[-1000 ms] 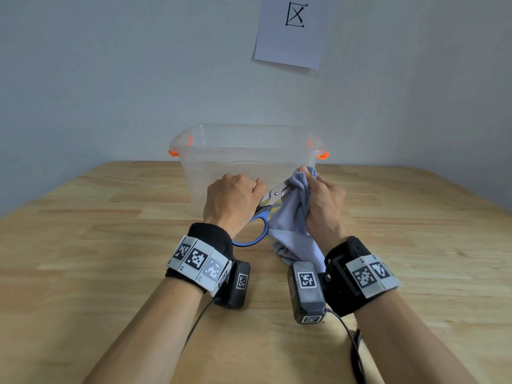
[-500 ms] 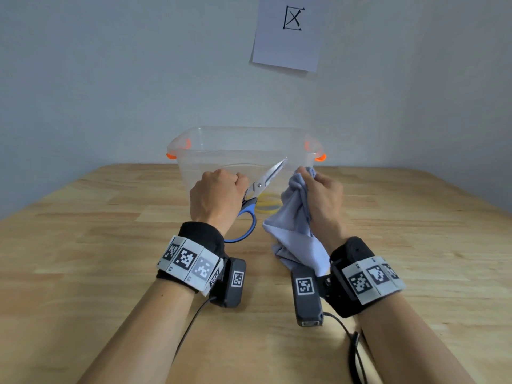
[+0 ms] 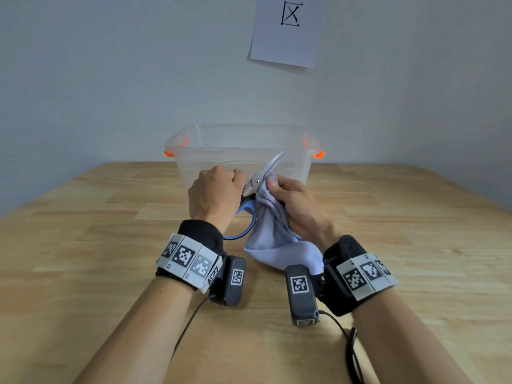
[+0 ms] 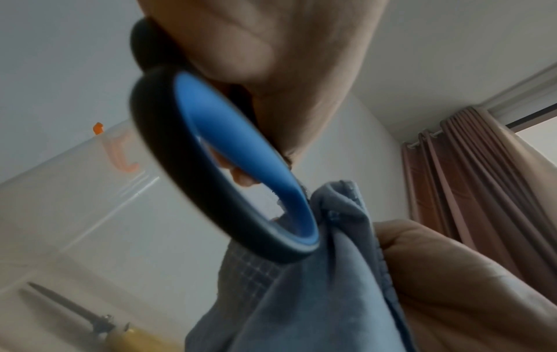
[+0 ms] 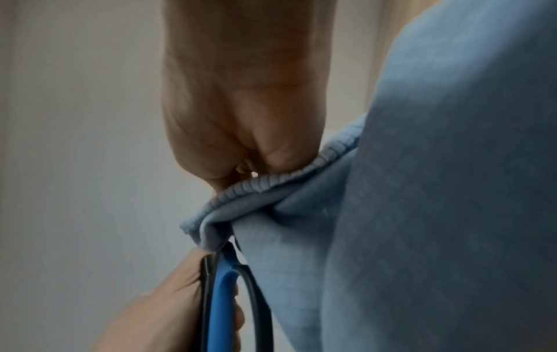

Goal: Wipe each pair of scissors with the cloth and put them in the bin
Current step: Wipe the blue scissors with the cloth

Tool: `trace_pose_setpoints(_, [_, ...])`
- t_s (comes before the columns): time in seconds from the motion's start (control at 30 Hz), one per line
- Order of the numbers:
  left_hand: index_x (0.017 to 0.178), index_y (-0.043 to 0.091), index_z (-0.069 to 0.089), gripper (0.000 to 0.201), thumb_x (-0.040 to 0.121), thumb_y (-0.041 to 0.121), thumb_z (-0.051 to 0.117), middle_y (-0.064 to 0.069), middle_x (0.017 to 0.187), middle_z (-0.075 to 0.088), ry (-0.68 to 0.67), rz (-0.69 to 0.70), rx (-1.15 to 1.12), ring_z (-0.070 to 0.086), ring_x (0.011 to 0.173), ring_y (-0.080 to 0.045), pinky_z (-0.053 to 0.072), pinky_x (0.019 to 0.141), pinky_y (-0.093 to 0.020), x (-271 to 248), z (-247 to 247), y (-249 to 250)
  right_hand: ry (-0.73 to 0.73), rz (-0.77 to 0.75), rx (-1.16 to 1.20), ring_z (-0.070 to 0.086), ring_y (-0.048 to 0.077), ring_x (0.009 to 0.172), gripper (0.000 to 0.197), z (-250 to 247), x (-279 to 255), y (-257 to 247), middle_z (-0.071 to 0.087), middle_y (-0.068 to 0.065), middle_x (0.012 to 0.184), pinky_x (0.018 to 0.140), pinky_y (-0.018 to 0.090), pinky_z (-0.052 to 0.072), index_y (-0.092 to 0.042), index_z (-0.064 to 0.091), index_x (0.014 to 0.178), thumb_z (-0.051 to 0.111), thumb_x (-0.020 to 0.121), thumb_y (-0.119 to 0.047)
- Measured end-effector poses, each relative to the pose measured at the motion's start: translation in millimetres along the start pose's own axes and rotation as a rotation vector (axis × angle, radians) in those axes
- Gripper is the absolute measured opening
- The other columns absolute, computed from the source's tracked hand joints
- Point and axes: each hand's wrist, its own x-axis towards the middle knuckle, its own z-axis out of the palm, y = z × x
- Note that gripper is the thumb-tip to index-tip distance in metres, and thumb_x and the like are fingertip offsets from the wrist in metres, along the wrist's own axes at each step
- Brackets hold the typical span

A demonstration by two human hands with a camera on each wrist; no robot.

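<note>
My left hand [image 3: 219, 192] grips the blue-and-black handles of a pair of scissors [image 3: 260, 177], blades pointing up and right in front of the clear bin [image 3: 238, 142]. The handle loop [image 4: 229, 171] fills the left wrist view. My right hand [image 3: 293, 206] holds a bunched light blue cloth [image 3: 274, 239] and presses its top against the blades near the pivot. In the right wrist view the cloth [image 5: 422, 190] is pinched over the scissors [image 5: 223, 297], hiding the blades there. Another pair of scissors [image 4: 75, 312] with a yellow handle lies inside the bin.
The clear plastic bin with orange latches [image 3: 318, 154] stands on the wooden table [image 3: 110, 273] against the wall. A paper sheet with a marker [image 3: 288, 29] hangs above it. A cable [image 3: 352, 353] trails from my right wrist. Brown curtains [image 4: 470, 190] hang at the right.
The cloth came off the blades half a second ago, and now my right hand has brought it back against them near the pivot. The blade tip is bare.
</note>
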Motion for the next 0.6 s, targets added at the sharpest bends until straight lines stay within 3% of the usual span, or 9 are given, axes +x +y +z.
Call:
trace_pose_setpoints(0.1, [0.047,0.010,0.041,0.052,0.096,0.024,0.047,-0.008,0.048,0.035,0.010,0.002,0.001,0.037,0.055,-0.037,0.032,0.055,-0.035,1,0,-2,0.014,-0.022,0.022,0.061,0.022,0.086,0.020,-2,2,5,0.059,0.015,0.090,0.086,0.028,0.054,-0.002,0.060,0.088,0.049,0.102,-0.010])
trace_pose_setpoints(0.2, [0.047,0.009,0.039,0.052,0.096,0.024,0.048,-0.011,0.049,0.035,0.006,0.006,-0.003,0.035,0.055,-0.037,0.033,0.054,-0.037,1,1,-2,0.108,-0.025,0.050,0.067,0.025,0.087,0.014,-2,3,7,0.067,0.018,0.093,0.085,0.031,0.057,0.000,0.067,0.097,0.058,0.098,-0.012])
trace_pose_setpoints(0.47, [0.046,0.012,0.033,0.055,0.097,0.025,0.048,-0.008,0.048,0.029,-0.061,0.021,0.026,0.035,0.058,-0.038,0.029,0.056,-0.035,-4,2,-4,0.287,0.000,-0.045,0.064,0.029,0.083,0.025,9,1,8,0.066,0.026,0.084,0.089,0.047,0.053,0.012,0.068,0.089,0.060,0.097,-0.011])
trace_pose_setpoints(0.6, [0.045,0.015,0.031,0.057,0.098,0.024,0.047,-0.006,0.047,0.030,-0.091,0.048,0.029,0.036,0.059,-0.037,0.027,0.058,-0.034,-4,2,0,0.354,0.001,0.000,0.061,0.016,0.060,0.026,14,-3,3,0.063,0.011,0.066,0.060,0.024,0.052,0.001,0.066,0.073,0.058,0.096,-0.005])
